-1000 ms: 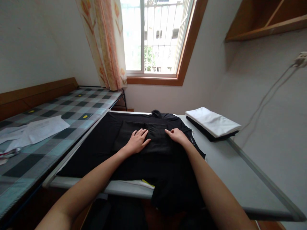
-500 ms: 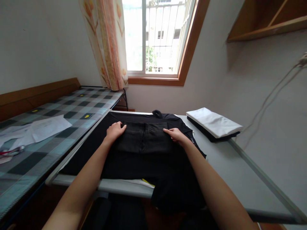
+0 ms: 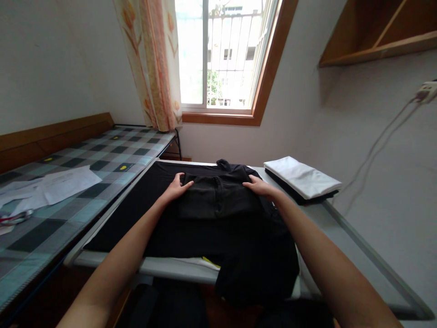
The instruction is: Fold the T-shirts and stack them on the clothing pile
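Observation:
A folded black garment (image 3: 218, 202), a compact rectangle with a seam down its middle, lies over a spread black shirt (image 3: 191, 239). My left hand (image 3: 176, 187) grips its far left corner, thumb on top and fingers behind the edge. At the far right corner, my right hand (image 3: 258, 186) pinches the cloth the same way. The folded piece's far edge sags slightly between the two hands. Part of the spread shirt hangs over the table's front edge, near a strip of white and yellow cloth (image 3: 208, 262).
On the right of the white table (image 3: 355, 259) sits a folded white cloth (image 3: 302, 175) atop a folded black one. To the left stands a bed with a checked cover (image 3: 51, 228) and loose papers (image 3: 68, 182). A wooden shelf (image 3: 378, 54) juts from the right wall.
Both hands have shifted a little to the right, carrying the folded garment with them. Its far edge, straight before, now dips between the hands.

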Motion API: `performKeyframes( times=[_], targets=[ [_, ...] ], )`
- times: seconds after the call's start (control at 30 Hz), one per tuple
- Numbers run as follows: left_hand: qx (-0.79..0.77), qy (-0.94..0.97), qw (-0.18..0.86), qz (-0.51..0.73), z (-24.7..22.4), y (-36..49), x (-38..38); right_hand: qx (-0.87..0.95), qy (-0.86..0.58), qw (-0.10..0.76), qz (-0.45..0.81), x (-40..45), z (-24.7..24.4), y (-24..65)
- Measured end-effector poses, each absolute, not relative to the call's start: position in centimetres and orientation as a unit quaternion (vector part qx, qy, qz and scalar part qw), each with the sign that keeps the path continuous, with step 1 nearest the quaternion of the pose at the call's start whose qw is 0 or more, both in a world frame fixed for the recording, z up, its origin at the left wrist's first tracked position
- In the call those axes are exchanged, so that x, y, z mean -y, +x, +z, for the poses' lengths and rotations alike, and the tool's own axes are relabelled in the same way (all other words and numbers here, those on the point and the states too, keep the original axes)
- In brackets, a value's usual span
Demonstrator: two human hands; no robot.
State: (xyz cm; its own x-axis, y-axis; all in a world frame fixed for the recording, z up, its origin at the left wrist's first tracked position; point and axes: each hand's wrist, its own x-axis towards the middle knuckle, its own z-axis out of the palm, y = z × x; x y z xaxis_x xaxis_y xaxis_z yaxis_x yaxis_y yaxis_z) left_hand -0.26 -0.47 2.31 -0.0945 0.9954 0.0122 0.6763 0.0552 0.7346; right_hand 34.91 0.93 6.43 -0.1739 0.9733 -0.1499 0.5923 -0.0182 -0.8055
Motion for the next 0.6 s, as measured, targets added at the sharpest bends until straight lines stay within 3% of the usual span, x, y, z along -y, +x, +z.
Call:
performKeyframes(
  times=[0.13, 0.23, 0.43, 0.6],
  targets=[
    [-0.58, 0.645, 0.394, 0.305, 2.5, 1.7, 1.3, 0.623, -0.619, 0.228, 0.42, -1.2, 7.0, 38.5],
    [-0.517, 0.696, 0.413, 0.28, 2.9, 2.1, 1.8, 0.575, -0.624, 0.224, 0.48, -0.7, 6.8, 40.2],
    [-0.497, 0.772, 0.326, 0.226, 2.7, 2.3, 1.8, 0.545, -0.607, 0.226, 0.532, -1.0, 8.7, 40.5],
    [-0.559, 0.779, 0.217, 0.184, 1.8, 3.3, 2.0, 0.645, -0.632, 0.209, 0.376, -1.6, 13.6, 36.3]
  ],
)
